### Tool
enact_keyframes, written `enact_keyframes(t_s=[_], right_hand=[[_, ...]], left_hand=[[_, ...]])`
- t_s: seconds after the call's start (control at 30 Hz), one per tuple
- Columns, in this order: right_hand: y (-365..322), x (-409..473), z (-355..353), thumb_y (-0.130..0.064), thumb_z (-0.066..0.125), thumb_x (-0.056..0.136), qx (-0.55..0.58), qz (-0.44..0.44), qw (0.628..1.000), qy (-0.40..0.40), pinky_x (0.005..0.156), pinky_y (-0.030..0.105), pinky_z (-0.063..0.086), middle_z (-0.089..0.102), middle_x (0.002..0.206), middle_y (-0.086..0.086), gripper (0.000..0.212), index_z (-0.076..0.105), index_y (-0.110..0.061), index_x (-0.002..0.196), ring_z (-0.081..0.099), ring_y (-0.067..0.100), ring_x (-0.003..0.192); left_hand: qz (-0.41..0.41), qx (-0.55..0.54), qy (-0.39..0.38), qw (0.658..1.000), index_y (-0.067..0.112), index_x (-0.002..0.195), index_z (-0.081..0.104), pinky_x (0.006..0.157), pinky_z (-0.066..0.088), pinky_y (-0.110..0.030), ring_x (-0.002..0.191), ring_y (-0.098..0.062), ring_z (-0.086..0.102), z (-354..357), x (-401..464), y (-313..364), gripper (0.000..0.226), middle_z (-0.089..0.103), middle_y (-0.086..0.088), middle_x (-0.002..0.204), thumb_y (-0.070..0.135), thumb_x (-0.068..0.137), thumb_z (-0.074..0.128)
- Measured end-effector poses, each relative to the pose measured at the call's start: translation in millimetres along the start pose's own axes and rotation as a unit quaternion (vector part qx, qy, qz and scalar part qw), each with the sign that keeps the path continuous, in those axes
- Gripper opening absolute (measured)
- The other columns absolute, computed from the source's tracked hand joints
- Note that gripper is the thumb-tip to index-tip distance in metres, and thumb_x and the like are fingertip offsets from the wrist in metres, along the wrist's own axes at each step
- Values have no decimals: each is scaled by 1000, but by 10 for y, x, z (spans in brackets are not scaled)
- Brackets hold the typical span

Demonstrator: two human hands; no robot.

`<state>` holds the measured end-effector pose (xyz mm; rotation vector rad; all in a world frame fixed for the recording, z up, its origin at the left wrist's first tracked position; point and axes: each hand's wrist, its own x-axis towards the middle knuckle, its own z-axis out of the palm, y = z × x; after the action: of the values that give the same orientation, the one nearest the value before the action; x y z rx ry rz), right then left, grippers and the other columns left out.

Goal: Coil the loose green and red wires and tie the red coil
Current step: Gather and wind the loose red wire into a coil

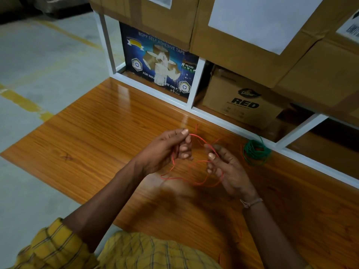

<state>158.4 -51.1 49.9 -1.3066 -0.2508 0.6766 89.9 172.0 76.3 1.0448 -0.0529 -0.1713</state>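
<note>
The red wire (194, 178) hangs in a few loose, uneven loops between the two hands, held above the wooden tabletop (97, 133), to the left of the green coil (256, 151) and nearer the person. It looks very thin and light, limp enough to sag under its own weight yet springy enough to throw its loops open if let go, so I judge it best taken where the strands bunch together, pinched between thumb and fingertips, not out along a single slack strand. The left hand (167, 150) pinches the bundle at its upper left between thumb and curled fingers, with a short free end sticking up just beyond the fingertips, away from the person. The right hand (225, 167) has its fingers curled around strands on the side nearer the green coil, thumb pressed to them. The loops form a rough oval whose long axis runs left to right between the hands, with the slack belly drooping toward the person. The green coil lies flat on the tabletop, already wound into a tidy ring, well clear of both hands and close against the white shelf frame (213, 116), behind which cardboard boxes (240, 101) are stacked. By my reading, the red coil is half gathered and not yet tied.
</note>
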Motion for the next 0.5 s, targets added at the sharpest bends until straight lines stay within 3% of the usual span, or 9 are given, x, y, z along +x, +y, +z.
enact_keyframes(t_s=[0.07, 0.13, 0.27, 0.33, 0.4, 0.5], right_hand=[[45, 72, -37, -15, 79, 80, 79, 10, 997, -7, 81, 28, 61, 68, 127, 8, 48, 68, -13, 126, 69, 19, 103], [75, 117, -50, -5, 75, 79, 94, 10, 995, -18, 95, 32, 60, 69, 133, 12, 53, 62, -4, 130, 68, 23, 119], [191, 149, -28, 2, 75, 83, -56, 29, 998, 4, 104, 45, 56, 73, 126, 22, 42, 64, 4, 123, 68, 34, 124], [252, 134, -10, -3, 75, 86, -80, 26, 996, 21, 95, 42, 60, 76, 117, 18, 27, 70, -3, 112, 73, 31, 113], [279, 123, 10, -12, 70, 96, -106, 10, 992, 63, 76, 30, 59, 75, 98, 5, 12, 70, -8, 108, 74, 20, 93], [290, 112, -7, -32, 58, 105, -146, -32, 983, 106, 62, 26, 42, 62, 82, 7, 24, 73, -14, 100, 52, 16, 71]], left_hand=[[-4, -84, 34, 996, 10, 95, 60, 72, 60, -32, 54, -10, 50, 23, 36, 53, 33, 45, 4, 61, 21, 116, 37], [-3, -139, 46, 989, 9, 99, 60, 64, 57, -29, 45, -6, 43, 9, 49, 105, 31, 41, 8, 54, 20, 115, 37], [-1, -198, 28, 980, 6, 104, 60, 53, 48, -24, 39, -3, 36, -88, 40, 164, 30, 38, 11, 48, 18, 116, 36], [3, -207, 30, 978, 6, 104, 59, 50, 44, -22, 38, -2, 35, -121, 48, 176, 29, 38, 11, 47, 18, 115, 35], [14, -215, 56, 975, 7, 102, 58, 48, 42, -21, 37, -1, 34, -145, 59, 187, 29, 37, 11, 46, 18, 116, 35], [29, -242, 122, 962, 10, 96, 57, 49, 43, -21, 37, -2, 33, -179, 88, 179, 30, 38, 10, 47, 18, 116, 36]])
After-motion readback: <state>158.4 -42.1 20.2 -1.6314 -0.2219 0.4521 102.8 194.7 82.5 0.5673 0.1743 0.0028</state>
